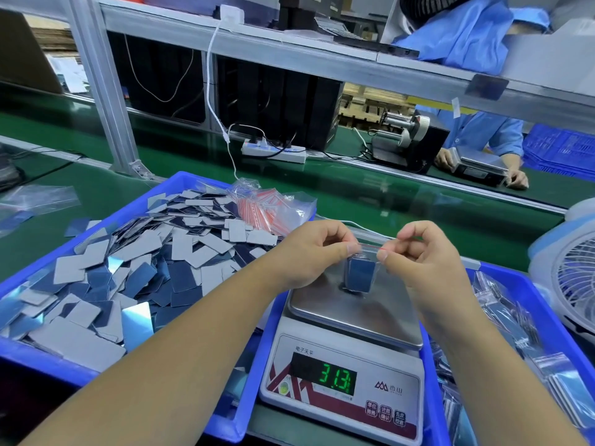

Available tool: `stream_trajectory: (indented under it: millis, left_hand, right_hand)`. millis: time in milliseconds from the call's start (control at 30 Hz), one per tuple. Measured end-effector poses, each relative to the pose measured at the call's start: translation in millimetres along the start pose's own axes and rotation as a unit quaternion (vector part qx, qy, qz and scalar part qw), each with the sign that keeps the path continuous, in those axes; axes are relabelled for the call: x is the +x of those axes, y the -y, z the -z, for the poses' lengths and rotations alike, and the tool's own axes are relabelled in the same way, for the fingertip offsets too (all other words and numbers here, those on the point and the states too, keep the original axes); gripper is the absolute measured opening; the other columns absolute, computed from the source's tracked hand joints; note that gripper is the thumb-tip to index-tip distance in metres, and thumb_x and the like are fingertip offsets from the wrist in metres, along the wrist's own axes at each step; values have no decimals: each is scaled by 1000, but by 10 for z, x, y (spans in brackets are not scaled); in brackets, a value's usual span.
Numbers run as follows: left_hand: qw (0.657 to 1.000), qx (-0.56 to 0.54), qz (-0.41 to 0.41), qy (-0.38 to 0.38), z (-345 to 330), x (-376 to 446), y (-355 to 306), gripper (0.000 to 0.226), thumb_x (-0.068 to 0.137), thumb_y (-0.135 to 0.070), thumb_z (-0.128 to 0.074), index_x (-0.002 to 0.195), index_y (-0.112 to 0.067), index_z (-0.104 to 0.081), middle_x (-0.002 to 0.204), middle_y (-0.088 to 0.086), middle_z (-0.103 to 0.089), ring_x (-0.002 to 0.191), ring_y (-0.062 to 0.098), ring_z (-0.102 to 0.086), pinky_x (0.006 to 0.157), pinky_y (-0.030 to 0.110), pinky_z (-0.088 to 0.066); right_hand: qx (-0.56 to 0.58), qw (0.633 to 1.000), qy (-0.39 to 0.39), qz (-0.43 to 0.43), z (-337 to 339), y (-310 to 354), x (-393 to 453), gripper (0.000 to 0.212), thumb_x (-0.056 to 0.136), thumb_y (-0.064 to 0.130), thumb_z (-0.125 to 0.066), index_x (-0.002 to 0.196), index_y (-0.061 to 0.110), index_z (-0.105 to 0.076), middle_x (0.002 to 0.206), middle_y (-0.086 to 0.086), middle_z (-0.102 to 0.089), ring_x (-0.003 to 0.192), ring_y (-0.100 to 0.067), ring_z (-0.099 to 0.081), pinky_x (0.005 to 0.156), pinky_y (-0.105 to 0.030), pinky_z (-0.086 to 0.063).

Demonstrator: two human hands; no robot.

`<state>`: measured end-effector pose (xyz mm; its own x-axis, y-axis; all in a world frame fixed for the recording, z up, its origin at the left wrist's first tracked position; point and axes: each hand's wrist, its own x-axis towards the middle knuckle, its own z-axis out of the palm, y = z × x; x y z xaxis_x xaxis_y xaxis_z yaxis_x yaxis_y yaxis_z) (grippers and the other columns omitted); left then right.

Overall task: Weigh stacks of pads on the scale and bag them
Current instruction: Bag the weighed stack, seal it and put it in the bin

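A small clear zip bag (370, 252) with a red seal line holds a stack of blue pads (360, 274) and stands on the steel pan of the scale (354, 313). My left hand (314, 252) pinches the bag's top at its left end. My right hand (421, 252) pinches the top at its right end. The scale display (338, 378) shows green digits 3.13. Loose grey and blue pads (128, 275) fill the blue tray (38, 358) on the left.
A bundle of empty zip bags (270, 207) lies at the left tray's back corner. A blue tray (528, 294) of filled bags sits right, a white fan (570, 281) beyond it. Across the green belt (370, 194) another person handles a scale (479, 169).
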<state>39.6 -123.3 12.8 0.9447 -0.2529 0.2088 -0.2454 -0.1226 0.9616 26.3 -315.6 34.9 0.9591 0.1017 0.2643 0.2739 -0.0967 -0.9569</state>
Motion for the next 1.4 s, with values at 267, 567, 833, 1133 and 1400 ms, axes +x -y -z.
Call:
stream_trajectory:
  millis: [267,567,833,1133,1400]
  left_hand:
    - [1000,-20,7,-10,-23,-2,42,16,75,-48,-70,83,-34,-70,80,-13,-65,76,5,-58,78,28,-50]
    - [1000,20,-14,-14,-70,-29,-9,8,81,-31,-67,76,-37,-70,100,6,-71,92,21,-65,97,45,-52]
    - [998,45,-40,-7,-105,-46,-8,6,84,-27,-63,79,-30,-66,95,6,-70,88,22,-64,93,51,-52]
    - [997,26,-66,5,68,-47,-61,5,80,-19,-72,76,-22,-70,87,-1,-68,86,15,-62,90,42,-51]
    - [998,5,-62,14,-34,-67,-83,3,77,-31,-70,74,-32,-71,84,5,-65,80,17,-57,78,34,-47]
  right_hand:
    - [-10,1000,6,-3,-42,-15,-4,30,82,-5,-72,87,21,-57,70,7,-68,68,-8,-60,68,-28,-48]
    - [10,1000,29,4,-85,-35,-16,27,81,-10,-70,86,14,-57,70,6,-65,67,-9,-58,62,-19,-48]
    - [9,999,36,9,-82,-43,-12,31,78,-10,-73,80,16,-57,66,4,-66,65,-8,-59,60,-17,-49]
    - [-28,998,53,14,30,59,10,38,76,-6,-77,72,21,-52,64,0,-68,63,-13,-58,57,-23,-46]
    - [6,997,72,18,12,53,-12,33,74,-5,-76,72,17,-51,63,3,-66,60,-9,-57,59,-19,-47]
